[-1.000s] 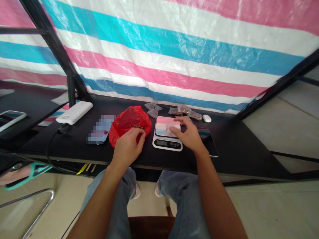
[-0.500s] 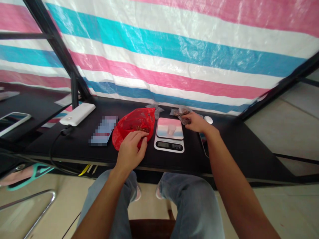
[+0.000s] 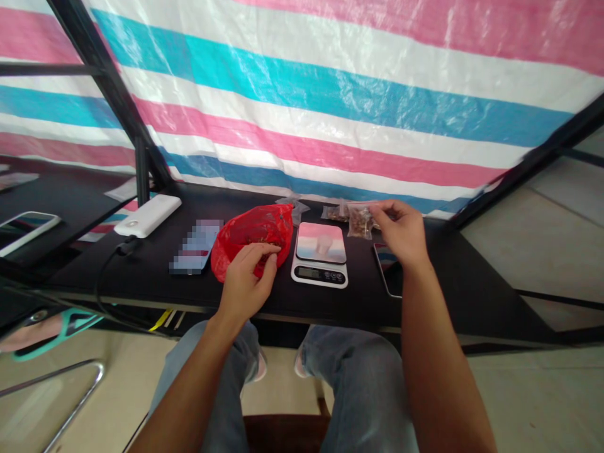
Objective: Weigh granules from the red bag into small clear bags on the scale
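Note:
A red plastic bag [image 3: 226, 242] stands gaping on the black table, with small brown pieces [image 3: 264, 241] inside. My left hand [image 3: 250, 274] rests over its front rim, fingers stretched together and thumb apart; the fingertips' underside is hidden. To the right, my right hand [image 3: 403, 229] pinches the top edge of a small clear zip bag [image 3: 360, 223] that contains brown pieces. Behind it lie other filled small bags [image 3: 334, 213], partly covered. Between my hands sits a white digital scale [image 3: 321, 255], a faint clear shape on its striped plate.
A dark-screened phone [image 3: 389, 270] lies under my right wrist. Left of the red bag are a blurred-out phone [image 3: 195, 248] and a white power bank [image 3: 148, 216] with a black cable. Empty clear bags [image 3: 298, 211] lie behind the red bag. A striped sheet [image 3: 330, 113] hangs behind.
My right hand has drawn back to the right, and a filled zip bag now hangs upright from its fingers. The phone beneath shows more. My left hand has barely moved.

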`<state>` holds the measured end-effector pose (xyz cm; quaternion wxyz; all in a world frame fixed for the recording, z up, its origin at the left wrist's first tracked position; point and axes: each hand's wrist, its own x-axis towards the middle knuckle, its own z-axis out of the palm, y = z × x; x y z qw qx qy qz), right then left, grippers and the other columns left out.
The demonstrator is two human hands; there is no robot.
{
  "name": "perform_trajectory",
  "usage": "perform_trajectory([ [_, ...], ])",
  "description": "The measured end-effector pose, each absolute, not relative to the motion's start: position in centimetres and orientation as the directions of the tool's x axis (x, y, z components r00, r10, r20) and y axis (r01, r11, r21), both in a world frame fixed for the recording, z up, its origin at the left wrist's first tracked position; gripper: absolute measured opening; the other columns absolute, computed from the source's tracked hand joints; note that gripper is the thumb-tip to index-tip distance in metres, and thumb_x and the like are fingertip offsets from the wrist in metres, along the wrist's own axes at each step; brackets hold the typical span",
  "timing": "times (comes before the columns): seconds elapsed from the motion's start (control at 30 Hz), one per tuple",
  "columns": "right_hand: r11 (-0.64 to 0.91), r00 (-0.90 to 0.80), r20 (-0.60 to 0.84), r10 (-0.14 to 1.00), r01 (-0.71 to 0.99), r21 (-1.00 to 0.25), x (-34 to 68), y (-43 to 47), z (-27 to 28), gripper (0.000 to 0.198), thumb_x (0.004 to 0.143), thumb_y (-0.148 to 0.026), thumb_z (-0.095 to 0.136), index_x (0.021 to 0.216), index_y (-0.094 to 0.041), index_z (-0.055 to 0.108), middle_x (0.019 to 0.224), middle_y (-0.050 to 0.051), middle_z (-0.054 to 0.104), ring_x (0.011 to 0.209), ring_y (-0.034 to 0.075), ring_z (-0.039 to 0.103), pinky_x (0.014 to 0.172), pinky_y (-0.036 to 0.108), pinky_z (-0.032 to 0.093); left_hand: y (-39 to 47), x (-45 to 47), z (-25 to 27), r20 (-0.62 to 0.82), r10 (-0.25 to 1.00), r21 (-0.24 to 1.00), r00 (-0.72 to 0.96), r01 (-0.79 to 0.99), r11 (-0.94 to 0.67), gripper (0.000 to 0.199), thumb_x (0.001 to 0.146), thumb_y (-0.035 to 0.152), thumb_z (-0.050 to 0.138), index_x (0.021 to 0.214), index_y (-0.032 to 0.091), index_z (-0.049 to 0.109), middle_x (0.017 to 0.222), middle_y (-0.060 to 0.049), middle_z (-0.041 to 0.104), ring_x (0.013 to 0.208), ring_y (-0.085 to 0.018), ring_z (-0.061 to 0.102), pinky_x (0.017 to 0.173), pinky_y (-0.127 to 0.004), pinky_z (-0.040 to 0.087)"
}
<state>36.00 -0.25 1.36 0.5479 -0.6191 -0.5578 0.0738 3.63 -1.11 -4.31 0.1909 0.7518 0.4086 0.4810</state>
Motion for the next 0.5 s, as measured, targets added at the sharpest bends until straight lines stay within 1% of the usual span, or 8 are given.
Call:
perform_trajectory([
  [0.07,0.308,0.32,0.473,0.821,0.451,-0.838,33.9,-1.5,2.5,0.025,0.085,-0.046,0.075,0.088,-0.021,0.074,0.087,0.006,0.079,0.079,0.022,0.073,0.076,0.037,0.06,-1.1,3.9,-3.1,0.513,0.833,0.76,0.207,0.342,-0.553,0.026,0.101,0.035,0.057,0.106,0.019,0.076,0.107,-0.009,0.079,0.099,-0.021,0.072,0.09,-0.034,0.056],
  [0.13,0.337,0.205,0.415,0.886,0.33,-0.882,31.4,-2.3,3.2,0.026,0.083,-0.048,0.079,0.088,-0.023,0.073,0.085,0.005,0.079,0.077,0.022,0.073,0.073,0.036,0.061,-0.9,4.3,-1.6,0.438,0.868,0.844,0.233,0.225,-0.487,0.031,0.099,0.043,0.06,0.108,0.018,0.078,0.109,-0.009,0.079,0.101,-0.022,0.072,0.088,-0.033,0.056],
  [0.2,0.348,0.091,0.381,0.92,0.256,-0.902,29.2,-2.5,3.5,0.028,0.081,-0.049,0.081,0.088,-0.023,0.074,0.087,0.004,0.08,0.078,0.022,0.074,0.073,0.036,0.061,-0.4,4.9,-0.2,0.364,0.886,0.905,0.286,0.114,-0.409,0.04,0.093,0.051,0.067,0.111,0.017,0.078,0.112,-0.01,0.079,0.104,-0.024,0.072,0.09,-0.033,0.057],
  [0.27,0.355,-0.002,0.364,0.932,0.225,-0.908,27.4,-2.2,3.3,0.028,0.082,-0.049,0.081,0.089,-0.022,0.075,0.089,0.004,0.08,0.079,0.021,0.074,0.075,0.036,0.062,0.5,5.3,1.0,0.305,0.869,0.935,0.389,0.048,-0.35,0.047,0.087,0.057,0.073,0.109,0.015,0.079,0.107,-0.01,0.08,0.102,-0.026,0.073,0.091,-0.034,0.057],
  [0.33,0.357,-0.046,0.356,0.933,0.214,-0.909,26.2,-1.6,2.7,0.027,0.084,-0.047,0.079,0.091,-0.022,0.077,0.092,0.004,0.08,0.082,0.02,0.074,0.078,0.036,0.061,1.5,5.5,1.7,0.266,0.837,0.945,0.478,0.042,-0.325,0.046,0.085,0.058,0.074,0.1,0.015,0.08,0.098,-0.009,0.08,0.097,-0.025,0.073,0.09,-0.034,0.057],
  [0.4,0.349,-0.035,0.35,0.936,0.219,-0.911,25.5,-1.0,1.9,0.024,0.085,-0.044,0.077,0.093,-0.021,0.078,0.093,0.004,0.08,0.084,0.02,0.073,0.08,0.036,0.06,2.4,5.3,1.9,0.249,0.819,0.943,0.517,0.065,-0.328,0.041,0.085,0.055,0.073,0.091,0.015,0.08,0.091,-0.007,0.079,0.089,-0.023,0.071,0.084,-0.032,0.056],
  [0.5,0.359,0.073,0.393,0.916,0.284,-0.889,24.3,-0.8,0.4,0.021,0.085,-0.039,0.075,0.096,-0.022,0.077,0.096,0.005,0.078,0.084,0.02,0.071,0.078,0.036,0.059,2.9,4.6,1.3,0.206,0.844,0.948,0.496,0.111,-0.297,0.035,0.085,0.05,0.073,0.084,0.015,0.079,0.081,-0.004,0.075,0.071,-0.016,0.064,0.067,-0.026,0.05],
])
